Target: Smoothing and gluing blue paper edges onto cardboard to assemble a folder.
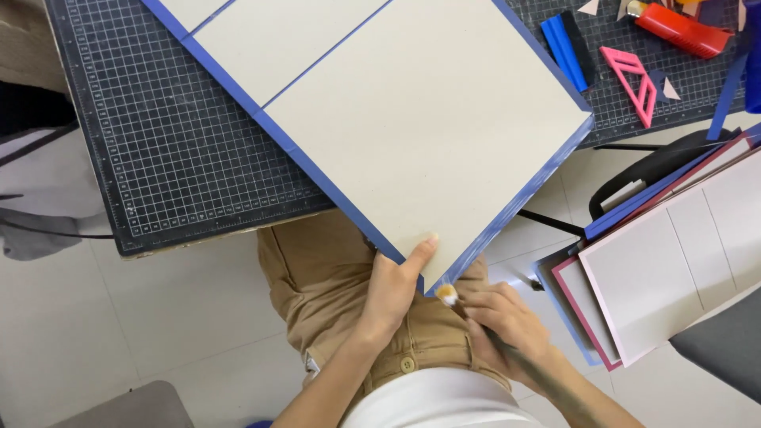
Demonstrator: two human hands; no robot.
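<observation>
Gripping board [412,127] corner, left hand [394,289]; right hand [503,321] brushing (blue edge).

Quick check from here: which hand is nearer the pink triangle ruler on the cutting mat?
Right. The right hand, holding a small brush, sits almost directly below the pink triangle ruler; the left hand, gripping the grey board's corner, is farther left.

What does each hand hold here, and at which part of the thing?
The left hand grips the grey board at its near corner, thumb on top. The right hand holds a small brush by its handle, bristles at the board's blue edge.
</observation>
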